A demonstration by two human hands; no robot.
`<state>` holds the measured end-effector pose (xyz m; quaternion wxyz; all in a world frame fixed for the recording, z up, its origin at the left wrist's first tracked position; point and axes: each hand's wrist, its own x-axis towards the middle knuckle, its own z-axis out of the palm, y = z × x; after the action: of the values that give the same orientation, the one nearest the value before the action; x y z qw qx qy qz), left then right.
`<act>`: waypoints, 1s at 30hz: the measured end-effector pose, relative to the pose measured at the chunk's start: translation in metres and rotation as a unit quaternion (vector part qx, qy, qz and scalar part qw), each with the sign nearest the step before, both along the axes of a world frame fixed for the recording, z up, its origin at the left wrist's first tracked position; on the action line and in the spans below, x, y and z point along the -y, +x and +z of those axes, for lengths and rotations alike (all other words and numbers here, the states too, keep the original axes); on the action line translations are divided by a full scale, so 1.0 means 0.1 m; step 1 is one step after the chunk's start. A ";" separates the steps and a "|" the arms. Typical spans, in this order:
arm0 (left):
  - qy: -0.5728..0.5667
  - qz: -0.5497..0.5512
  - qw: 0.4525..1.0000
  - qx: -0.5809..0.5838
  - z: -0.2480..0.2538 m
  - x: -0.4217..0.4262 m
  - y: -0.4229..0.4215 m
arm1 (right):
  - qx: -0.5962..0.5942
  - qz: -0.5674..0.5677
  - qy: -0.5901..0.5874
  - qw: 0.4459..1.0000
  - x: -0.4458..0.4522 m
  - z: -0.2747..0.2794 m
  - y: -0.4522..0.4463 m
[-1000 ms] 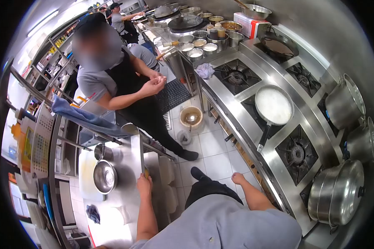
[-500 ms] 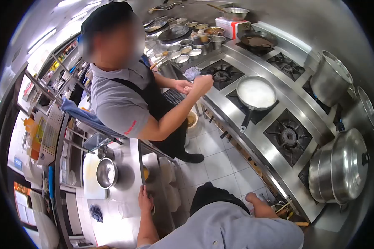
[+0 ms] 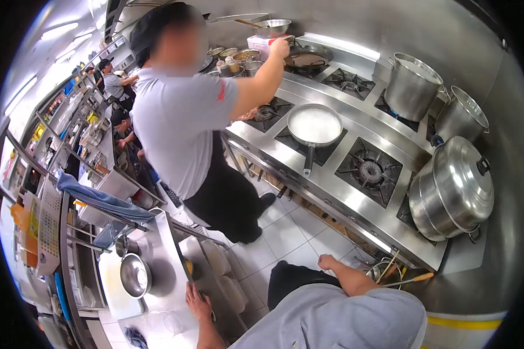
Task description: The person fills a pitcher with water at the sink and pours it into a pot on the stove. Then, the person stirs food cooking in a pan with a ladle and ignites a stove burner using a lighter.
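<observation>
My left hand [image 3: 199,302] rests on the edge of the steel counter [image 3: 166,250], its fingers spread apart and holding nothing. Near it on the counter are a steel bowl [image 3: 135,276], a white cutting board [image 3: 113,285] and a dark cloth [image 3: 135,337]. My right hand [image 3: 327,262] hangs in the air in front of the stove, its fingers curled; whether anything is inside is hidden. On the stove stands a frying pan [image 3: 315,125] with white contents, its black handle towards me.
A co-worker [image 3: 183,128] stands by the stove's left part, one arm stretched over it. Large pots [image 3: 413,87] and a lidded steamer [image 3: 451,189] stand at the right. Long-handled tools [image 3: 410,280] stick out below the stove's near end. Other people work at the far left.
The view has swung right. The co-worker has come to the stove and raised one arm over it. My left hand's fingers have spread on the counter edge; earlier they were curled round it.
</observation>
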<state>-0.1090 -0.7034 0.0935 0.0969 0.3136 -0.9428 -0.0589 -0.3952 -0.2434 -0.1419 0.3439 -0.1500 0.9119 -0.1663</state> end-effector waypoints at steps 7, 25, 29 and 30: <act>0.000 -0.008 1.000 -0.020 -0.09 0.05 0.06 | 0.036 0.017 0.072 0.997 -0.15 -0.30 0.27; -0.026 -0.031 0.999 -0.033 -0.07 -0.06 0.06 | 0.052 -0.035 0.065 0.996 -0.33 -0.11 0.21; -0.008 -0.012 1.000 -0.027 -0.07 -0.03 0.04 | 0.028 -0.045 0.064 0.997 -0.42 -0.18 0.19; -0.002 -0.005 1.000 -0.022 -0.05 -0.07 0.04 | 0.027 -0.042 0.072 0.996 -0.48 -0.22 0.20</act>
<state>-0.1050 -0.6962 0.0881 0.1177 0.3074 -0.9421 -0.0645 -0.3749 -0.1958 -0.1634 0.3714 -0.0815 0.9173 -0.1184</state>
